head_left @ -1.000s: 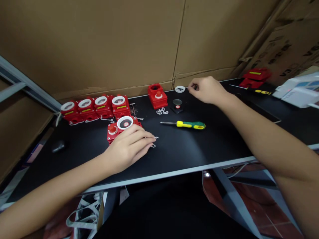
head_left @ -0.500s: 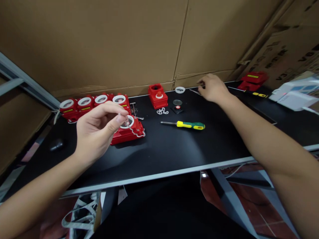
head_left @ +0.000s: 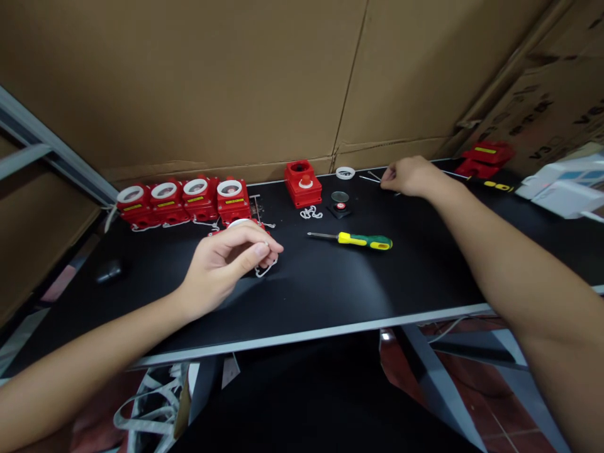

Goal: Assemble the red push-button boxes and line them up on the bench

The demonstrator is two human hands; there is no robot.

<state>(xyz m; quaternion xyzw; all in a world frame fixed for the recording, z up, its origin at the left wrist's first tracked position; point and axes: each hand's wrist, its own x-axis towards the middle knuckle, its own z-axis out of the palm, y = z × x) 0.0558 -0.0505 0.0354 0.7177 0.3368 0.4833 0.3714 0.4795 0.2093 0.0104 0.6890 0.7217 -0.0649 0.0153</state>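
My left hand (head_left: 231, 267) is closed in a pinch on the end of a thin white cord (head_left: 265, 270), over the front of the table. Behind that hand a red box with a white ring (head_left: 241, 222) is mostly hidden. My right hand (head_left: 409, 177) reaches to the back of the table, its fingertips pinched at a slim metal tool, perhaps tweezers (head_left: 370, 178). Left of it lies a white ring (head_left: 345, 172). Nearer are a round clear disc (head_left: 340, 197) and a small black square part with a red-and-white centre (head_left: 340, 208).
Several red boxes with white rings (head_left: 192, 196) line the back left. Another red box (head_left: 302, 184) stands mid-table beside a coiled white cord (head_left: 311, 213). A green-and-yellow screwdriver (head_left: 363, 241) lies in front. Cardboard (head_left: 226, 88) walls the back; a white device (head_left: 561, 185) sits right.
My left hand has moved right and slightly down with the cord end, now covering more of the red box. The right hand's fingers have closed down at the thin metal tool.
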